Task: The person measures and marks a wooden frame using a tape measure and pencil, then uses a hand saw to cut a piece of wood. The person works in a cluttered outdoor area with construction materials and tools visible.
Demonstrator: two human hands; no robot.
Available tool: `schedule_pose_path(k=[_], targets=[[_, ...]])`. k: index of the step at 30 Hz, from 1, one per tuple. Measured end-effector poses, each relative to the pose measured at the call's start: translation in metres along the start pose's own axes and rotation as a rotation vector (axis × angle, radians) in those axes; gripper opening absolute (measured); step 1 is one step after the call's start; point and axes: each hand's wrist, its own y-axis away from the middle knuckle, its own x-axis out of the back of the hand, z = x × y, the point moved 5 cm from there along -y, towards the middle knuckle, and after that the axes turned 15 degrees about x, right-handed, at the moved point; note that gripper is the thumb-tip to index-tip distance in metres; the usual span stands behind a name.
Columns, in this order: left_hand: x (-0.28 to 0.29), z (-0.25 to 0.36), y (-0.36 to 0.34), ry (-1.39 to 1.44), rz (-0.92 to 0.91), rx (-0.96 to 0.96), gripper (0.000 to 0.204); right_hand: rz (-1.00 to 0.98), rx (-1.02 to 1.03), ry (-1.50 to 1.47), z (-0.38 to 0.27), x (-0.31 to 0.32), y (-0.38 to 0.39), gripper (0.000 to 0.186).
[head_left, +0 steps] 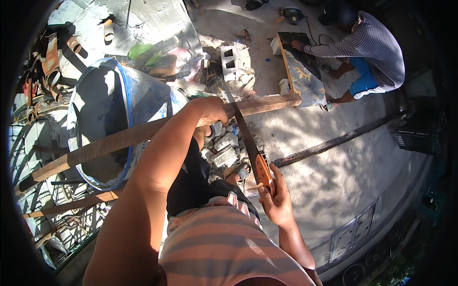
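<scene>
A long wooden beam (100, 145) runs from the lower left, across the mouth of a blue-rimmed drum, toward the upper right. My left hand (213, 110) is closed round it near its far right part; some fingers are hidden behind the wrist and wood. In my right hand (278, 198) is the orange handle of a handsaw (247, 136), fingers wrapped round the grip. The saw's dark blade slants up and left and crosses the beam just right of my left hand. I cannot tell how deep the teeth sit in the wood.
The drum (130, 119) lies tilted at the left. Broken concrete (225, 143) covers the ground by my sandalled foot (243, 172). A hollow block (229, 63) stands beyond. At the upper right, a person (377, 52) crouches with a hand on a dark board (303, 69). Another timber (338, 138) lies on the floor.
</scene>
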Motion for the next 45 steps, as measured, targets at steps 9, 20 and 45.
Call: schedule_pose_path(k=[9, 20, 45], targets=[[-0.015, 0.012, 0.017, -0.211, 0.567, 0.034, 0.055, 0.102, 0.293, 0.222, -0.016, -0.013, 0.002, 0.057], [-0.002, 0.02, 0.024, -0.25, 0.57, 0.037, 0.024, 0.023, 0.127, 0.203, -0.024, 0.001, 0.035, 0.061], [-0.012, 0.022, 0.008, -0.197, 0.609, 0.077, 0.028, 0.086, 0.271, 0.118, -0.005, -0.033, -0.145, 0.047]])
